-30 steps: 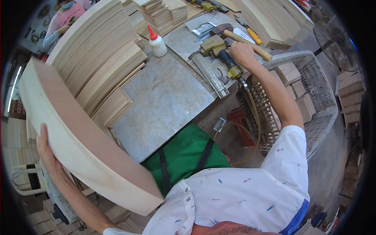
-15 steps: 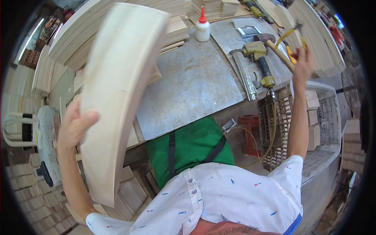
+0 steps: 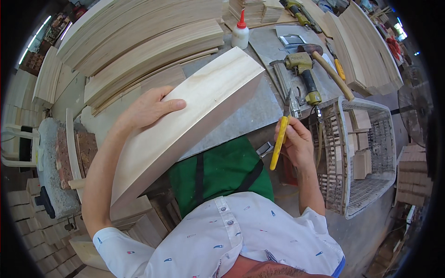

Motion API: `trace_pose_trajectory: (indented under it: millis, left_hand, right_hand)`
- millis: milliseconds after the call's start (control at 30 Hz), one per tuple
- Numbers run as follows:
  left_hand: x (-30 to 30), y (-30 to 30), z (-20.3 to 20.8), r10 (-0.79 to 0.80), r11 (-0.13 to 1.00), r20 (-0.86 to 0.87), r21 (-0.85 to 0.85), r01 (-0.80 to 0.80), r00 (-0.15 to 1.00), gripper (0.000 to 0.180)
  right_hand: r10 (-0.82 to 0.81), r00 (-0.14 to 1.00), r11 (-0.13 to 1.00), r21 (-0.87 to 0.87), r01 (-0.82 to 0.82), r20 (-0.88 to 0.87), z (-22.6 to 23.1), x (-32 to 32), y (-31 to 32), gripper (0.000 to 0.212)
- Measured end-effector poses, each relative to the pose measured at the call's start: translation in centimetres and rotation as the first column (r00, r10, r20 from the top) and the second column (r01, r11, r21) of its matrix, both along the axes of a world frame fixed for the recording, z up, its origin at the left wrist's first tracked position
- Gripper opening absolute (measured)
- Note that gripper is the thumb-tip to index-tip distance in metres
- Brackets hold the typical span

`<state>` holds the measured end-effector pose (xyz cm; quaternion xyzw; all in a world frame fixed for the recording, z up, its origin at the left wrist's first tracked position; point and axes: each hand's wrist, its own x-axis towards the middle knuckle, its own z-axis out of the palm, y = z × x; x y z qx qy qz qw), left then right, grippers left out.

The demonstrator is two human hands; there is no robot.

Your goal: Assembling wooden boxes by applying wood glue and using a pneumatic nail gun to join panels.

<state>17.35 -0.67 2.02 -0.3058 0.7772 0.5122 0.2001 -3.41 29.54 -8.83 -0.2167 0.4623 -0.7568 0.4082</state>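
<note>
A long pale wooden piece [image 3: 185,116], box-like with a gently curved side, lies slanted across the near left of the worktop. My left hand [image 3: 155,106] grips its far edge, thumb on the upper face and fingers partly hidden behind. The piece's near end hangs past the table edge beside my left forearm. My right hand [image 3: 296,141] is closed around yellow-handled pliers [image 3: 279,143], held upright in front of the table's edge with the metal jaws pointing away from me. The pliers are apart from the wooden piece.
Stacked curved boards [image 3: 153,60] fill the far left. A red-tipped glue bottle [image 3: 239,34], a nail gun [image 3: 303,69], a hammer [image 3: 331,74] and a yellow-handled cutter [image 3: 339,68] lie beyond. A plastic crate [image 3: 371,190] holding wood blocks stands right; a green cushion-like cloth [image 3: 222,171] is below.
The wooden piece has come down from a raised, upright position and tilted to the right. My right hand has brought the pliers from the far right in toward me.
</note>
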Motion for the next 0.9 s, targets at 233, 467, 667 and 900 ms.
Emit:
trace_pose_trajectory:
  millis: [233,467,667,900]
  left_hand:
    - [3.7,9.8,1.5,-0.208,0.76,-0.493,-0.625,-0.177,0.845,0.058]
    - [2.7,15.9,-6.0,0.45,0.881,-0.601,0.421,-0.217,0.661,0.051]
    - [0.7,16.9,-7.6,0.538,0.824,-0.596,0.521,-0.223,0.596,0.035]
    - [0.6,17.8,-9.4,0.605,0.779,-0.495,0.531,-0.334,0.623,0.035]
  right_hand:
    - [0.231,0.972,0.969,0.104,-0.225,-0.046,0.6,4.4,-2.6,0.026]
    - [0.521,0.853,0.849,0.121,-0.514,-0.033,1.0,8.1,-3.9,0.028]
    - [0.593,0.798,0.802,0.001,-0.597,0.107,-0.1,6.7,-1.2,0.067]
    - [0.709,0.704,0.598,0.503,-0.624,0.031,3.5,7.2,-0.2,0.07]
